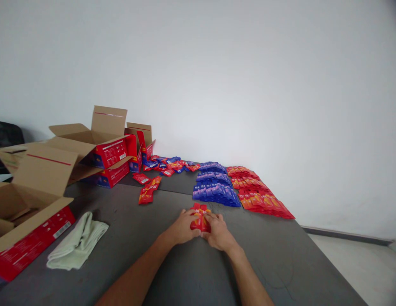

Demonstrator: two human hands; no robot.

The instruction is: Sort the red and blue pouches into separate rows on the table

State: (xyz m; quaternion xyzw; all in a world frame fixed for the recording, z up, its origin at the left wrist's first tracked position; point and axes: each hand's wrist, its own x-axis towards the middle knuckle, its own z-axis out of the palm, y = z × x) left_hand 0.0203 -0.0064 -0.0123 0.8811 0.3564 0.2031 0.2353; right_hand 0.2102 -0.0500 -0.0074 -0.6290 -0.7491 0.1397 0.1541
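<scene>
Two red packets with orange print [200, 216] lie side by side on the dark table in front of me. My left hand [184, 227] holds them by the left edge, its thumb at the near end and fingers at the far side. From the right, my right hand [217, 230] grips them the same way, and the two thumbs almost meet. Just beyond my hands are overlapping rows of blue packets [215, 187]. To their right lie similar rows of red packets [258, 193]. A few loose red packets [149, 189] rest to the left.
A mixed pile of red and blue packets [172, 165] lies near the wall. Opened red cardboard boxes [111, 155] stand at the back left, and another open box [35, 238] is at the near left. A folded pale cloth [77, 242] lies beside it.
</scene>
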